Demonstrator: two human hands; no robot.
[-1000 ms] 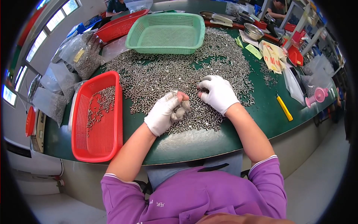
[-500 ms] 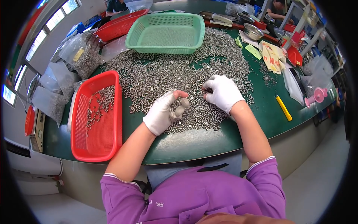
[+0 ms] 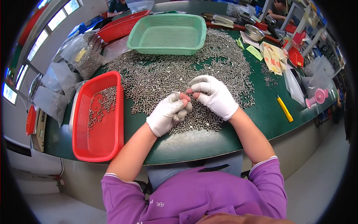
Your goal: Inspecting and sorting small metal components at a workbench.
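Note:
A wide spread of small silvery metal pins (image 3: pixel 156 76) covers the green table (image 3: pixel 145 151) in front of me. Above its near part my two hands meet, in white gloves that leave some fingertips bare. My left hand (image 3: pixel 169 113) is closed, thumb pressed to the index finger and the other fingers curled under. My right hand (image 3: pixel 213 96) pinches close by, its fingertips almost touching the left ones. Whatever lies between the fingers is too small or hidden to make out. Left of my hands stands a red basket (image 3: pixel 102 140) with some loose pins inside.
A green basket (image 3: pixel 167 49) stands beyond the pins, beside another red basket (image 3: pixel 123 26). Filled plastic bags (image 3: pixel 51 104) line the left side. On the right lie a yellow-handled cutter (image 3: pixel 285 108), a pink spool-like object (image 3: pixel 317 97) and a metal bowl (image 3: pixel 254 33). People sit at the far side.
My right hand has moved left from the pins to my left hand, and its fingertips now come together there. My left hand has turned slightly, with thumb and index finger closed.

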